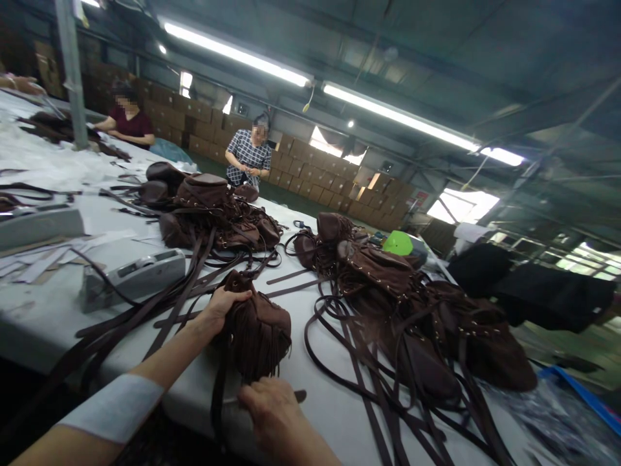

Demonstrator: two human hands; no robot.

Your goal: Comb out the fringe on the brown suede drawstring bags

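My left hand [224, 305] grips the top edge of a dark brown fringed bag [262, 323], its thumb lying over the leather. The bag rests near the front edge of the white-covered table [295, 291], with its fringe hanging toward me. Just below the fringe, my right hand [272, 404] is closed in a fist. A dark rounded end sticks out at its right, and a thin pale piece shows at its left; what it grips is too unclear to name. A dark strap [219, 395] hangs from the bag over the table edge.
Piles of brown bags lie at the back left [204, 194] and right [378, 272], with long straps trailing. Grey tape dispensers [130, 278] and paper strips [43, 259] are at left. A green object [398, 243] sits behind the right pile. Two people work across the table.
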